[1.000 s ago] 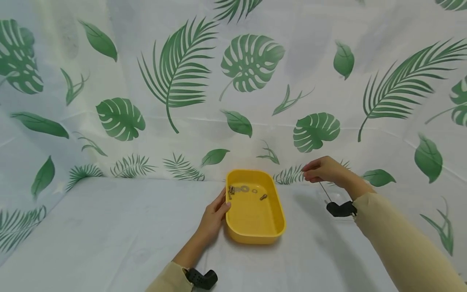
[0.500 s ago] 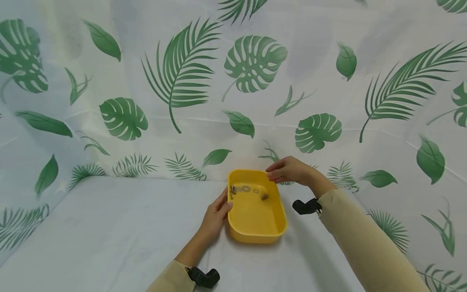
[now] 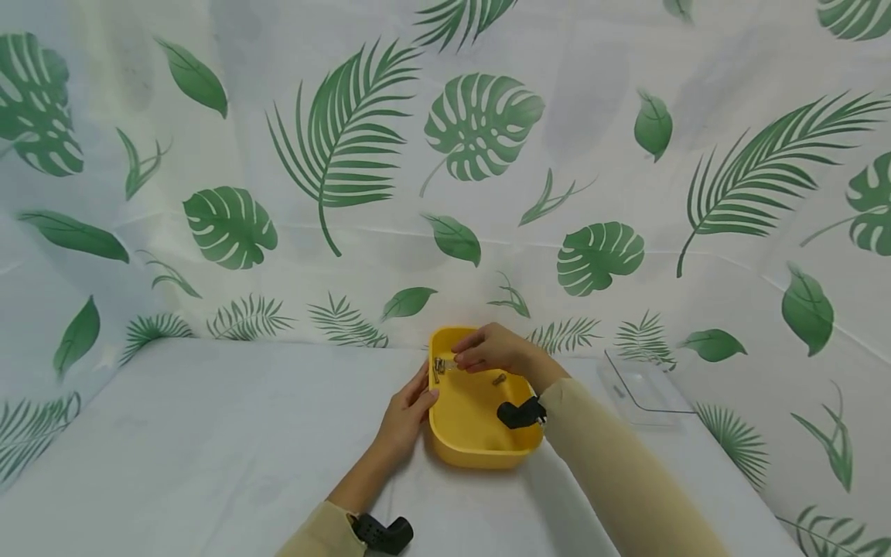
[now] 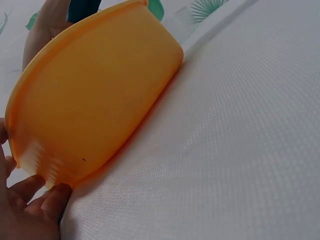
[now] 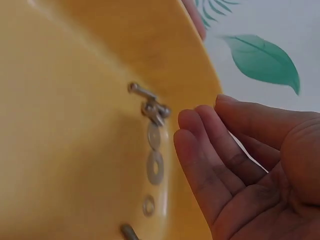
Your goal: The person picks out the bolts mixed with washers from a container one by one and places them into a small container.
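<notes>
A: Tray location?
B: Yellow tray point(image 3: 459, 414) sits on the white cloth point(image 3: 209, 449), leaf-print backdrop point(image 3: 376, 155) behind. Head view gives the layout; left wrist view gets only the outer wall, with a dark speck point(image 4: 83, 160).

A: Left hand?
B: Left hand point(image 3: 405, 410) holds the tray's left side. Head view: thumb at the rim. Left wrist view adds fingertips against the wall down near the base.

A: Right?
B: Right hand point(image 3: 497, 348) is over the far part of the tray, fingers loosely bent, relaxed. From the head it covers some of the hardware. Right wrist view shows the palm side, with a gap between thumb and fingers.

A: What hardware?
B: Right wrist view: screws point(image 5: 156, 109) in a cluster, then three washers point(image 5: 159, 179) in a row along the tray floor's edge, middle one biggest. A lone bolt point(image 3: 500, 379) lies apart from the cluster; that view crops it, head view shows it whole. Cluster count: can't tell, blurred.

A: Anything off to the side?
B: Head view: clear box point(image 3: 650, 383) on the cloth, right of the tray, well apart from it. Black device point(image 3: 381, 534) at the left wrist, another like it at the right.
</notes>
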{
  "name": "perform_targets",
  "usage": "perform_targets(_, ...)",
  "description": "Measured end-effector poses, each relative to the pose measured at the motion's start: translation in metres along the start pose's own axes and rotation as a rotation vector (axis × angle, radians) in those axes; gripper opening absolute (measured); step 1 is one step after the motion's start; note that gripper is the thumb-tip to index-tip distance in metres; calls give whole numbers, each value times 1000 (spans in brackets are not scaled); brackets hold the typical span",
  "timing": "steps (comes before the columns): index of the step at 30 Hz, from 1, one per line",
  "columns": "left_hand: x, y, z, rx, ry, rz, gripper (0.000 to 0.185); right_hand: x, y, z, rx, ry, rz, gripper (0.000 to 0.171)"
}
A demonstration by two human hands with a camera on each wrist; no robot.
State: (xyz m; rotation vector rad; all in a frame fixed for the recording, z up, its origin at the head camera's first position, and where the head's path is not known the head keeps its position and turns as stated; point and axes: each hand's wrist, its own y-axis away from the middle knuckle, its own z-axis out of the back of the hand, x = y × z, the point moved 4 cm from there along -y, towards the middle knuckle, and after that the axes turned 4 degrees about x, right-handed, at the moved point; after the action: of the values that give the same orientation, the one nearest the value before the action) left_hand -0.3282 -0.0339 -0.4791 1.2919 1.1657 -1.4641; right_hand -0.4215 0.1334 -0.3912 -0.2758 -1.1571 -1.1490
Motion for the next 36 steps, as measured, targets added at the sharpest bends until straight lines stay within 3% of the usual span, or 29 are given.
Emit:
perform_targets(11,0,-2,-4,25,32,-32,59,-14,-15,-24,11,-41,18,28)
perform_targets(25,-2,-3,-4,20,6,-18,58,-30,-21,-34,-9,-145,37,28)
perform_targets(36,-1,1,-2,15,10,-27,59,-34,-27,-39,-31,-209,-3,29)
